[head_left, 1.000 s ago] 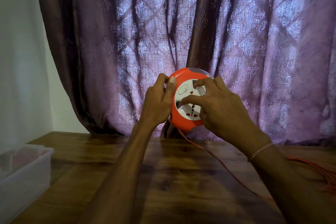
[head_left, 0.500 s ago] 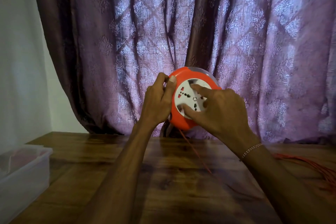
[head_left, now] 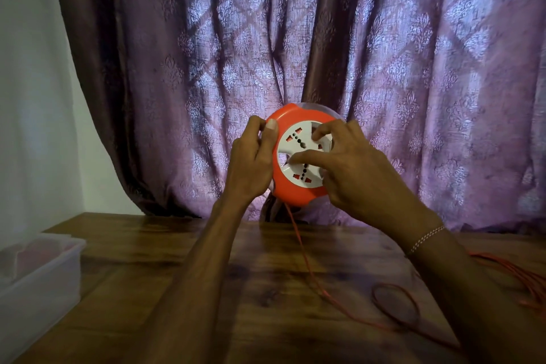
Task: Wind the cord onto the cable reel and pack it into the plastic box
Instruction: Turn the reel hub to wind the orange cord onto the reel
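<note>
Orange cable reel (head_left: 291,192) clamped in your left hand (head_left: 251,162), right hand's (head_left: 351,174) fingers pinched on its white hub (head_left: 298,145): you're mid-winding, so keep cranking until the loose cord (head_left: 313,278) off the table's (head_left: 177,245) right edge is in.

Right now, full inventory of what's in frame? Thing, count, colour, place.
cable reel: 1, orange rim with white socket face, held up above the table's far edge, in front of the curtain
cord: 1, orange, hangs from the reel's bottom, runs across the table to loose loops at right
plastic box: 1, translucent white, left edge of the table
table: 1, dark brown wood, foreground
curtain: 1, purple patterned, behind the table
wall: 1, white, left
bracelet: 1, pale beaded, right wrist
left hand: 1, grips the reel's left rim
right hand: 1, fingers on the socket face
</note>
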